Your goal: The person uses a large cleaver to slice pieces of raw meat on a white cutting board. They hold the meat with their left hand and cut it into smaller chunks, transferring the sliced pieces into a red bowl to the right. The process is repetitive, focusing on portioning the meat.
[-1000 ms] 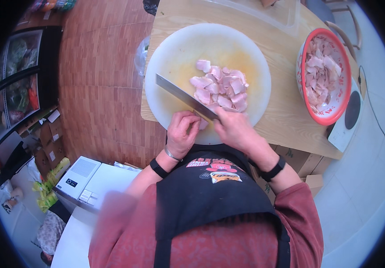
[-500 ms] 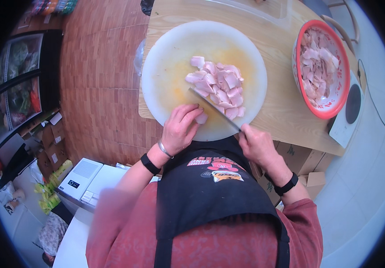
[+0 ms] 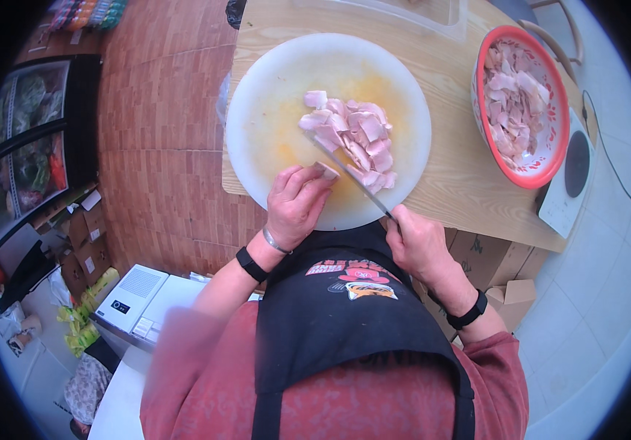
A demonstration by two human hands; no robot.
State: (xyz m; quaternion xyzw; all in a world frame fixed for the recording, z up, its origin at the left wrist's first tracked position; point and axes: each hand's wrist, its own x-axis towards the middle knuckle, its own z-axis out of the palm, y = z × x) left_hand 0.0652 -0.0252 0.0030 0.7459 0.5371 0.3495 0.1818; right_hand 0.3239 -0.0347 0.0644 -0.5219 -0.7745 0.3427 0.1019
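A round white cutting board (image 3: 264, 95) with yellow stains lies near the table's front edge. Cut pieces of pale pink meat (image 3: 367, 132) are heaped right of its middle. My right hand (image 3: 419, 246) is closed round the handle of a knife (image 3: 363, 186), whose blade slants to the far left, along the near side of the heap. To the left of the blade, the bent fingers of my left hand (image 3: 295, 204) pinch a small meat piece (image 3: 326, 171), tilted up off the board. The blade's tip is beside the heap's left edge.
A red-rimmed basin (image 3: 482, 117) of sliced meat stands at the right on the wooden table (image 3: 447, 187), partly over a white scale (image 3: 576, 172). A clear plastic tray (image 3: 433, 26) sits at the far edge. Cardboard boxes (image 3: 513, 293) are under the table.
My left fingers have shifted slightly away from me, and the piece in them now tips up. The knife has moved a little left. The whole view has shifted slightly.
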